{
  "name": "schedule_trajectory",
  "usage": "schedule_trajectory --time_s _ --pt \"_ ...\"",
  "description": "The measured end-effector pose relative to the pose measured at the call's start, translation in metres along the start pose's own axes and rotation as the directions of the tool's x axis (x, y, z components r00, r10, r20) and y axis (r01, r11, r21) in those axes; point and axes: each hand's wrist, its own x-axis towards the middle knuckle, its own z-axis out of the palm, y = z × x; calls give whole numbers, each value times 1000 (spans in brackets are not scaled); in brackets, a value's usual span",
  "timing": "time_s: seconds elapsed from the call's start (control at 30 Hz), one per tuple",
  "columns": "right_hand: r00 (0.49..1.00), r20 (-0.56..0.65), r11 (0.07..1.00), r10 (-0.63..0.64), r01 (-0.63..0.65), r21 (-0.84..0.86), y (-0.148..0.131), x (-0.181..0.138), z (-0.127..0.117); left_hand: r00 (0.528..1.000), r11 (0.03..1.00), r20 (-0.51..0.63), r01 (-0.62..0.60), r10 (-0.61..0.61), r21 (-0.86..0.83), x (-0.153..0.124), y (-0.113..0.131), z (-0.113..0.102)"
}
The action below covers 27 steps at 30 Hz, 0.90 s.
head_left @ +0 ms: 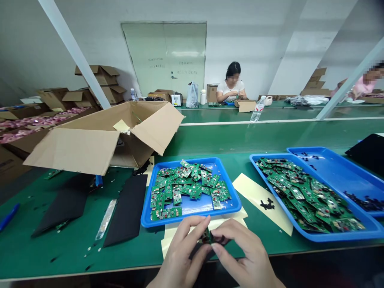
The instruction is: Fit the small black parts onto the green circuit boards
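My left hand point(180, 256) and my right hand point(243, 256) meet at the table's near edge, both pinched on one small green circuit board point(207, 236) held between the fingertips. They hover over a pale yellow sheet point(171, 236). Just beyond them sits a blue tray point(192, 206) filled with several green circuit boards point(186, 184). A second blue tray point(315, 236) to the right holds a bigger heap of boards point(309, 196).
A third blue tray point(339, 168) with small black bits lies at far right. An open cardboard box point(105, 136) lies on its side at left, with black foam sheets point(127, 210) before it. Another yellow sheet point(264, 200) lies between the trays. Two people sit across the far bench.
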Motion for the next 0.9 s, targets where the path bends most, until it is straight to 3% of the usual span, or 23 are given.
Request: schedule_trajectory --time_s 0.13,0.4,0.6,0.7,0.77,0.83,0.9 --pt "997 29 997 -74 74 -2 -3 3 -3 999 998 -23 -39 41 49 0 -1 -3" --pt "982 73 985 -173 171 33 -7 3 -8 990 996 -138 17 -29 -86 -1 10 3" --pt "971 99 975 -220 220 3 -6 8 -9 985 994 -137 -107 103 -18 0 3 3" --pt "957 186 972 -221 232 -44 -5 5 -14 968 970 -81 -231 238 81 1 -7 -5" --pt "959 244 989 -146 149 4 -3 -1 -19 947 942 -74 -299 313 154 3 -12 -12" --pt "968 251 982 9 -57 182 -1 -8 -22 917 905 -92 -360 388 224 5 -13 -17" --pt "936 277 855 216 -319 410 -1 -12 -21 871 849 -77 -449 486 279 8 -10 -20"
